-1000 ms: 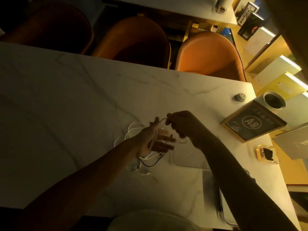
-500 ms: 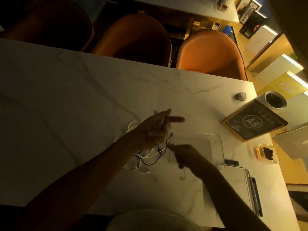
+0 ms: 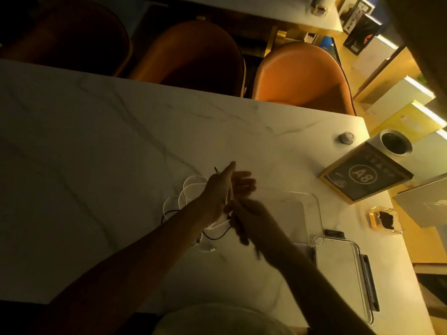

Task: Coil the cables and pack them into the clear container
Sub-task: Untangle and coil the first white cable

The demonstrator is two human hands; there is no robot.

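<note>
Dim warm light; marble table (image 3: 121,146), orange chairs (image 3: 300,76) behind.

Right hand (image 3: 244,221) blurred — fingers' hold unclear

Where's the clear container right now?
The clear container sits on the table, just right of the hands, with the A8 sign beyond it and its lid nearer the person.
</note>
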